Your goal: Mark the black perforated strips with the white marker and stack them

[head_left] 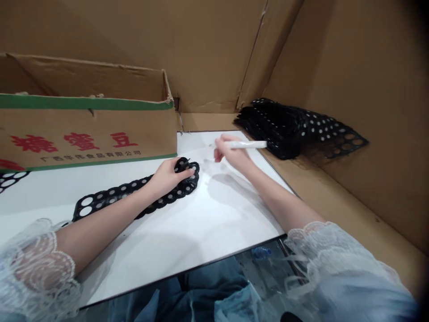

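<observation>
A black strip with rows of round holes (113, 193) lies slantwise on the white board (187, 232). My left hand (167, 177) grips its right end, which is bunched or folded, with the thumb on top and the fingers behind. My forearm covers part of the strip. To the right, just apart from that end, my right hand (231, 154) is closed around a slim white pen-like tool (250, 144). The tool's back end points right; its tip is blurred near my fingers, so its exact kind does not show.
A cardboard box (90, 129) with red lettering and a green edge stands at the back left. More black perforated material (13, 179) lies by its front. A pile of black perforated sheets (284, 127) sits at the back right, against cardboard walls (362, 80).
</observation>
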The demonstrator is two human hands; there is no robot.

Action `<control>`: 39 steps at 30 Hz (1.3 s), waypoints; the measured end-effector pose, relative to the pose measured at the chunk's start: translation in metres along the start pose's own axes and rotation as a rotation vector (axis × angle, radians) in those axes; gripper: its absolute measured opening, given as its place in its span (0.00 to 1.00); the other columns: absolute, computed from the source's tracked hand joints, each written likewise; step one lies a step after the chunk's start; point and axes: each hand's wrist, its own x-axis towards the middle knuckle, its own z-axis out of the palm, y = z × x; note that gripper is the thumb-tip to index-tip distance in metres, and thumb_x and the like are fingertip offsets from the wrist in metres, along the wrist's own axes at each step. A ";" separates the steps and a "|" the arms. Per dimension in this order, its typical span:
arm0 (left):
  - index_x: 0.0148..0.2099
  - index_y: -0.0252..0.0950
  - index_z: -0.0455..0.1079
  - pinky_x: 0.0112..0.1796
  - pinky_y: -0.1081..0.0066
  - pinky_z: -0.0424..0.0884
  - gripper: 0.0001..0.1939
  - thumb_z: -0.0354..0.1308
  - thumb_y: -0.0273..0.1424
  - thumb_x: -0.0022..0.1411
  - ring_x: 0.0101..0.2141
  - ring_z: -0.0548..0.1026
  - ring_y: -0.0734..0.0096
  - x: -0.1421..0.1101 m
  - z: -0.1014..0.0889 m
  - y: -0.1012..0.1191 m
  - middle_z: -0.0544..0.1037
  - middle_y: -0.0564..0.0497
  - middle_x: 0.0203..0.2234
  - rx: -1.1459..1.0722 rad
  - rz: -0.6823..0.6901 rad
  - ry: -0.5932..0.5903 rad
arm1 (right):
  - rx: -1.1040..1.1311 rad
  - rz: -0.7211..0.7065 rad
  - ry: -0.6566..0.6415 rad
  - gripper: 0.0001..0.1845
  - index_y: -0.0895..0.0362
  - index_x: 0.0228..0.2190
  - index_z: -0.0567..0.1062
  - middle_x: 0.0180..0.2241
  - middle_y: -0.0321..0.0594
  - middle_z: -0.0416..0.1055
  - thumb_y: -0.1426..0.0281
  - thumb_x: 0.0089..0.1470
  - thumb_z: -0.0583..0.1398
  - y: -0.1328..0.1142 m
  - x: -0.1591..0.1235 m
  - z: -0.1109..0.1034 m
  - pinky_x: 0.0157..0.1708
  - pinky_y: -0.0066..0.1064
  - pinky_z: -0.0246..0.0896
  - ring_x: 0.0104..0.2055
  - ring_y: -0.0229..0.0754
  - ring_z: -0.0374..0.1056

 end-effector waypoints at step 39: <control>0.32 0.36 0.58 0.35 0.66 0.59 0.13 0.35 0.33 0.63 0.28 0.62 0.67 -0.003 -0.004 -0.005 0.65 0.50 0.25 0.404 0.487 0.018 | 0.457 0.140 -0.404 0.02 0.59 0.24 0.61 0.19 0.28 0.53 0.76 0.46 0.50 -0.029 -0.020 0.033 0.23 0.22 0.50 0.21 0.29 0.52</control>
